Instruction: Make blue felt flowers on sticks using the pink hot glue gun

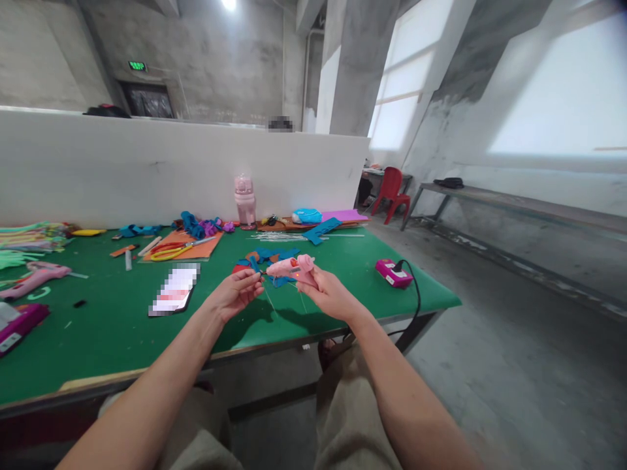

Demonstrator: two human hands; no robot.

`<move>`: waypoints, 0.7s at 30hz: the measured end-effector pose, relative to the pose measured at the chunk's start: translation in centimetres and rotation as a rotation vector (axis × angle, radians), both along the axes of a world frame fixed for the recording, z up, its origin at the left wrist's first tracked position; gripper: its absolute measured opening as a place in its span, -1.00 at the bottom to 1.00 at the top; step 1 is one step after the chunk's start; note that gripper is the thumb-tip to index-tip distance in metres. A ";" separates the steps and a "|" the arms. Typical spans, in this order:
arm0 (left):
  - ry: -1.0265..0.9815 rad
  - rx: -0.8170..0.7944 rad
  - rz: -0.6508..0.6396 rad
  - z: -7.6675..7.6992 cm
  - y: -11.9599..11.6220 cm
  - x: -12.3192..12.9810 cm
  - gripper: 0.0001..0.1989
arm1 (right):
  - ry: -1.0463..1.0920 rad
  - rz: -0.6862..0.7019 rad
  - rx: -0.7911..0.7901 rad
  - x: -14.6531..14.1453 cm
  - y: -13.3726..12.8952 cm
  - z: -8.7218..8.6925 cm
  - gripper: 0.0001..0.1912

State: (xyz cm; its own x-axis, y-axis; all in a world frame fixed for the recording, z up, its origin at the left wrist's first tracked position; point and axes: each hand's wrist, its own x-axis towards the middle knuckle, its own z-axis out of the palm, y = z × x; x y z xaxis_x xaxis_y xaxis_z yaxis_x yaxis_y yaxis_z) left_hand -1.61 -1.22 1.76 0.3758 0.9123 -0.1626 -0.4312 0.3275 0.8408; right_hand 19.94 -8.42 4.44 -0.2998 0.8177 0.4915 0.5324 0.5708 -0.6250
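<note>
My right hand [323, 290] is wrapped round the handle of a pink hot glue gun [285, 267], whose nozzle points left. A small orange light glows on its side. Just left of the nozzle, the fingers of my left hand [238, 292] are pinched on a small blue felt piece [254, 264]. The nozzle is close to that piece, but I cannot tell if they touch. Behind both hands, blue and brown felt scraps [277, 254] lie on the green table [353, 281].
A phone [175, 289] lies to the left, with red-and-yellow-handled scissors or pliers [171, 250] on orange sheets behind it. A second pink glue gun [36, 281] is farther left. A pink bottle [245, 201] stands by the white partition [186, 166]. A magenta power strip [393, 273] sits right, its black cable [417, 294] hanging off the edge.
</note>
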 end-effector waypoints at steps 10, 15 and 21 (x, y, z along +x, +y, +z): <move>-0.003 0.000 -0.008 0.1 -0.1 0.1 -0.90 | 0.018 -0.003 -0.017 0.0 -0.3 0.2 -0.50; 0.000 -0.003 -0.013 0.1 -0.1 0.0 -0.90 | 0.007 0.012 -0.008 -0.1 -0.4 0.5 -0.51; 0.003 -0.005 -0.011 0.1 0.0 0.1 -0.90 | 0.011 -0.001 0.006 -0.1 -0.3 0.3 -0.50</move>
